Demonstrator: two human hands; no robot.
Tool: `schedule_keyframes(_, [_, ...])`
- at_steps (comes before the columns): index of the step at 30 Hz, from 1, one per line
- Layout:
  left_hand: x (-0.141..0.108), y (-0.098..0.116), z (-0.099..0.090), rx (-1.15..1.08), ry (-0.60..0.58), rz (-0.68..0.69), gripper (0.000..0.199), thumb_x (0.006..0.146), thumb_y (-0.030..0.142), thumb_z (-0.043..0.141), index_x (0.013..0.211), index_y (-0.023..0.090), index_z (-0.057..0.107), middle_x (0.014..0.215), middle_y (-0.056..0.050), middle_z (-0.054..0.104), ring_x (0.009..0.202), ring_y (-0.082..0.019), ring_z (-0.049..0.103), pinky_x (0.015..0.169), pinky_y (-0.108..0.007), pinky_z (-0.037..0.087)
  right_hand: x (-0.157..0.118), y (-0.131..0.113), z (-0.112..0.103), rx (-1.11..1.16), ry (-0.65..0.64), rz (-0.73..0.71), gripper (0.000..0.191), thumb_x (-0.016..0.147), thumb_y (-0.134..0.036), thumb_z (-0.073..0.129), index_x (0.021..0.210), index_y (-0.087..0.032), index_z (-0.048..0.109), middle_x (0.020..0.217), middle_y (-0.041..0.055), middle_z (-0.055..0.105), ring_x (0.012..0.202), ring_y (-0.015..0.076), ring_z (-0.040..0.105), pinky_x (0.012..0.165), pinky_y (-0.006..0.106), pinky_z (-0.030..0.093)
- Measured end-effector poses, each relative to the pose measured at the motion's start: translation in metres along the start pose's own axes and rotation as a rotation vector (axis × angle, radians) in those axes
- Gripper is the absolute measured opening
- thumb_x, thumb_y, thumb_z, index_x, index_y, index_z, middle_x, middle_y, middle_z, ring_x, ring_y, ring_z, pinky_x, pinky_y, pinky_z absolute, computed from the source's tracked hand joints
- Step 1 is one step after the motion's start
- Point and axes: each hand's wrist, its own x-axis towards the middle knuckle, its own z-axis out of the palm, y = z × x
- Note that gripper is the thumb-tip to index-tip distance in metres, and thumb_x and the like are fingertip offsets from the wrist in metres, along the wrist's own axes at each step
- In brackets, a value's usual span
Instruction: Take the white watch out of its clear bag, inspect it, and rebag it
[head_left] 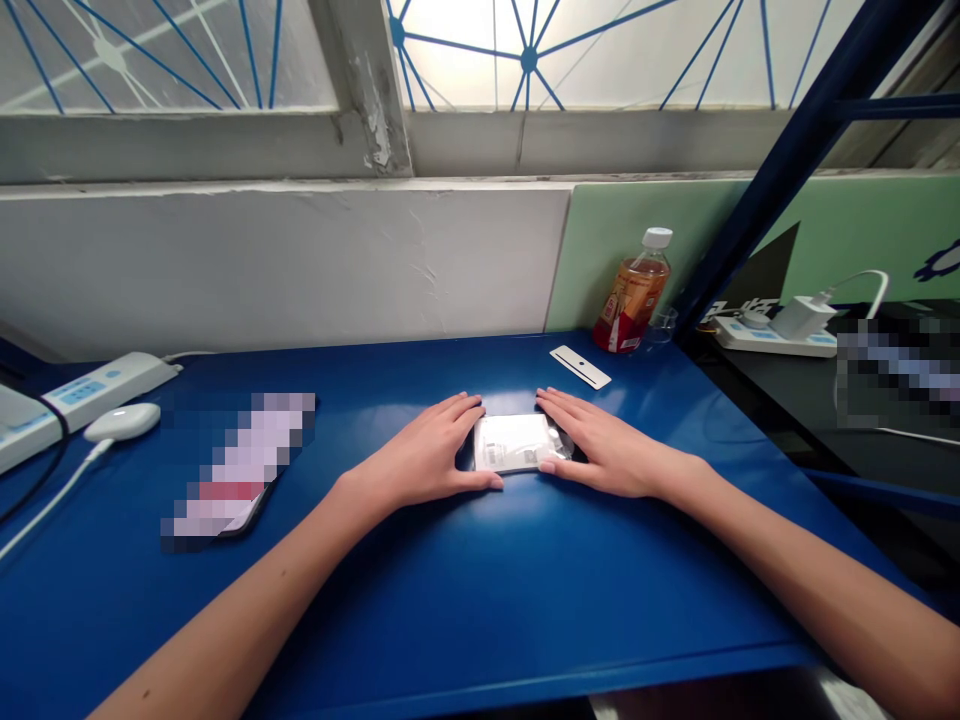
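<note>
A small flat white package [514, 442] in clear plastic wrap lies on the blue tabletop [517, 580], with print on its face too small to read. Against its left side rests my left hand [431, 450], palm down, fingers stretched out and thumb apart. My right hand [600, 440] lies on the other side, fingers also stretched, its thumb at the package's lower right corner and part of the clear wrap beside its palm. Neither hand is closed around the package. Just beyond the right fingertips lies a narrow white card [580, 367] with a dark line.
A drink bottle [632, 295] with a white cap stands at the back right, near a blue metal post [780, 160]. On the left are a phone-like object [247, 465], blurred out, a white charger with cable [122, 423] and a power strip [90, 400]. Another power strip [772, 335] sits far right.
</note>
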Motion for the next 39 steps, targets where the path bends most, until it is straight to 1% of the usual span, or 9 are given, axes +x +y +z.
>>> schedule_keyframes(3, [0.000,-0.001,0.001,-0.019,0.007,0.005,0.094,0.077,0.078,0.055,0.144,0.012,0.042,0.152,-0.019,0.039,0.142,-0.035,0.033,0.113,-0.045,0.031,0.000,0.000,0.000,0.007,0.006,0.039,0.095,0.087,-0.070,0.044,0.148,0.002,0.033,0.155,0.0256,0.028,0.145,0.0372,0.026,0.117,0.051,0.029])
schedule_keyframes(7, [0.000,-0.001,0.000,-0.025,0.008,0.004,0.094,0.076,0.078,0.055,0.143,0.014,0.043,0.152,-0.018,0.039,0.142,-0.035,0.033,0.113,-0.045,0.031,0.000,0.001,0.000,0.004,0.001,0.046,0.094,0.087,-0.072,0.042,0.149,-0.001,0.033,0.156,0.0239,0.027,0.145,0.0369,0.025,0.117,0.052,0.028])
schedule_keyframes(10, [0.000,0.000,-0.001,-0.018,-0.008,-0.005,0.095,0.077,0.078,0.056,0.144,0.012,0.042,0.152,-0.019,0.039,0.142,-0.034,0.032,0.113,-0.044,0.031,0.000,0.001,0.001,-0.002,-0.003,0.049,0.094,0.087,-0.072,0.040,0.150,-0.002,0.033,0.156,0.0230,0.027,0.146,0.0362,0.024,0.117,0.052,0.027])
schedule_keyframes(16, [0.000,0.001,-0.001,-0.016,-0.006,-0.006,0.095,0.077,0.077,0.056,0.144,0.012,0.042,0.152,-0.018,0.039,0.142,-0.034,0.032,0.114,-0.043,0.030,0.000,0.000,0.002,-0.013,-0.022,0.047,0.094,0.089,-0.072,0.037,0.152,-0.003,0.027,0.158,0.0208,0.023,0.147,0.0350,0.020,0.119,0.051,0.023])
schedule_keyframes(25, [0.000,0.009,0.007,-0.001,0.050,0.009,0.086,0.089,0.072,0.042,0.147,0.009,0.036,0.154,-0.021,0.033,0.144,-0.035,0.028,0.114,-0.048,0.029,-0.001,-0.001,0.007,-0.013,0.025,-0.004,0.085,0.093,-0.066,0.037,0.154,-0.009,0.025,0.158,0.0189,0.023,0.147,0.0336,0.018,0.118,0.054,0.024])
schedule_keyframes(27, [0.001,0.012,0.011,-0.006,0.091,0.037,0.081,0.091,0.068,0.042,0.147,0.010,0.036,0.154,-0.021,0.033,0.145,-0.034,0.026,0.115,-0.048,0.027,-0.002,0.000,0.009,-0.006,0.045,-0.007,0.083,0.093,-0.066,0.038,0.154,-0.012,0.026,0.158,0.0177,0.025,0.147,0.0335,0.019,0.117,0.054,0.025])
schedule_keyframes(31, [0.003,0.017,0.018,-0.020,0.136,0.069,0.074,0.094,0.063,0.042,0.147,0.011,0.034,0.155,-0.020,0.033,0.146,-0.033,0.024,0.117,-0.049,0.025,-0.002,-0.003,0.010,0.019,0.027,-0.007,0.083,0.092,-0.066,0.038,0.153,-0.010,0.029,0.158,0.0182,0.023,0.148,0.0327,0.017,0.119,0.052,0.022])
schedule_keyframes(34, [0.004,0.019,0.023,-0.008,0.108,0.069,0.072,0.096,0.061,0.038,0.148,0.011,0.033,0.156,-0.020,0.031,0.147,-0.032,0.020,0.117,-0.049,0.022,-0.001,-0.008,0.009,0.063,0.021,0.028,0.081,0.093,-0.065,0.038,0.152,-0.009,0.030,0.158,0.0187,0.022,0.148,0.0328,0.016,0.118,0.053,0.022])
schedule_keyframes(39, [0.005,0.023,0.026,0.039,0.048,0.054,0.072,0.098,0.059,0.035,0.148,0.008,0.032,0.155,-0.021,0.031,0.147,-0.035,0.018,0.118,-0.050,0.017,0.001,-0.015,0.011,0.066,0.105,0.073,0.078,0.093,-0.061,0.043,0.145,-0.003,0.042,0.153,0.0222,0.034,0.146,0.0360,0.023,0.116,0.055,0.028])
